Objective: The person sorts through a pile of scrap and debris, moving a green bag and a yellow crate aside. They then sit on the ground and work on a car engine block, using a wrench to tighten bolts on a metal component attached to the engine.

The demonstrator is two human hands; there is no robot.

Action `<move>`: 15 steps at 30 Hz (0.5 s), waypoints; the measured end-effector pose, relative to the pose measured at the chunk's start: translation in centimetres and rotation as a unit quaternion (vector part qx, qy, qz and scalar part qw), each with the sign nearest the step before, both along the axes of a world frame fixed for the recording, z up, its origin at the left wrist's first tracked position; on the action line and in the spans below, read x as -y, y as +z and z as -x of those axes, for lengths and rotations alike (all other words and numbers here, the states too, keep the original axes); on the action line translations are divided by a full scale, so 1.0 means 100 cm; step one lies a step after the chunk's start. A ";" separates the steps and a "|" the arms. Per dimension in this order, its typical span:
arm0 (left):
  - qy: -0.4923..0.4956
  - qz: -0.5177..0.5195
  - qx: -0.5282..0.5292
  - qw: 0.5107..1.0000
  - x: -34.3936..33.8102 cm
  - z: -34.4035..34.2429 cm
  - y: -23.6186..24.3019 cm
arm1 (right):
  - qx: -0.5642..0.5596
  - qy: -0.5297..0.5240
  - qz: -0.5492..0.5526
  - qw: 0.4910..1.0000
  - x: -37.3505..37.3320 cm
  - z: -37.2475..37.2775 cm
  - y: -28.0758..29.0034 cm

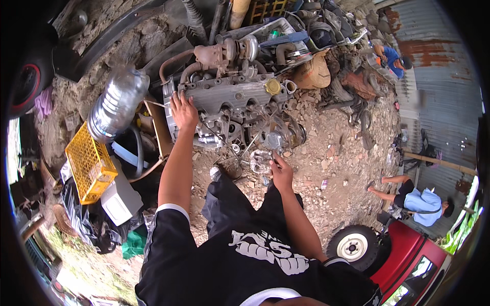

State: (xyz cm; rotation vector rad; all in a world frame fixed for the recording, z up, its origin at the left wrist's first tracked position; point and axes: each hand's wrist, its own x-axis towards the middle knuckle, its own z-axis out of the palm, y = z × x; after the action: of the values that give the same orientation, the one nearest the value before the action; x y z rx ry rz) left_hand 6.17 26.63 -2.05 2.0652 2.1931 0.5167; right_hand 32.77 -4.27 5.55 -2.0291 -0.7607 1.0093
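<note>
My left hand [184,110] lies flat, fingers spread, on the left end of a grey metal valve cover [219,96]. The cover sits on top of a dirty engine [232,127], with a yellowish filler cap [273,86] at its right end. In front of the engine, my right hand [282,174] is closed, its fingers bent; what they grip, if anything, is too small to make out. Beside those fingertips is a crumpled whitish, see-through piece [261,161]. Just beyond it shows a clear plastic container [276,139], close to the engine's lower right side.
Left of the engine are a large clear water jug [118,102] and a yellow crate [92,166]. A rusty turbocharger [217,56] stands behind the valve cover. Rubble covers the ground [337,178]. Two people are at the right, near a red vehicle [408,255].
</note>
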 end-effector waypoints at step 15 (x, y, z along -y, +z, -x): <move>0.257 0.086 0.468 0.841 0.280 -0.206 0.028 | -0.015 0.300 0.039 0.953 -0.059 -0.276 -0.045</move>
State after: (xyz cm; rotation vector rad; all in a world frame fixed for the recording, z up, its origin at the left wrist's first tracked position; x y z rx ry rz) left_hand 26.77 -1.33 0.77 0.7649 1.9637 1.0374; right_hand 60.42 1.64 1.09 -1.8742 -1.3892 1.4149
